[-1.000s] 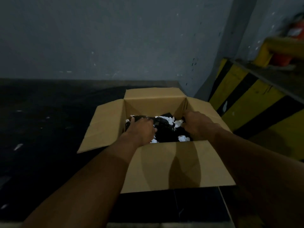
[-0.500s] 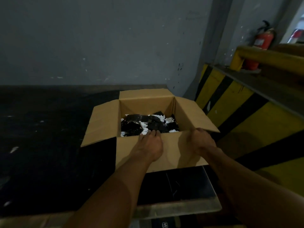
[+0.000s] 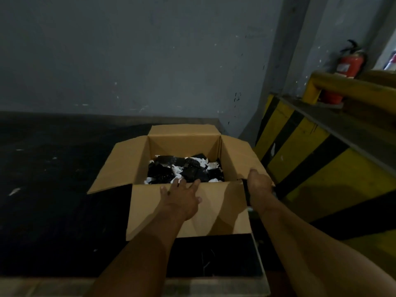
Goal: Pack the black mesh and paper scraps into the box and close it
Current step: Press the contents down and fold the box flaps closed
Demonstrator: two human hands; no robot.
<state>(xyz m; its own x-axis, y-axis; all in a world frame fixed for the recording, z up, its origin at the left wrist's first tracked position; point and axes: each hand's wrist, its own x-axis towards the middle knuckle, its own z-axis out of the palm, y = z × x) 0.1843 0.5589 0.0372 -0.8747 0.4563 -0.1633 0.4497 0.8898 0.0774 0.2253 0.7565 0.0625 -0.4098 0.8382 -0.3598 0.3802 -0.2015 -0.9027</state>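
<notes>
Resting flat on the near flap of the brown cardboard box, the left grip has its fingers spread and straight, tips reaching the fold at the rim. The right grip curls over the near edge of the box's right-hand flap, thumb on top, fingers tucked out of sight. Black mesh pieces and white paper scraps lie mixed inside the open box, which sits on the dark surface. A second ago both grips were down among the contents; half a second ago the right one lay on the near flap
</notes>
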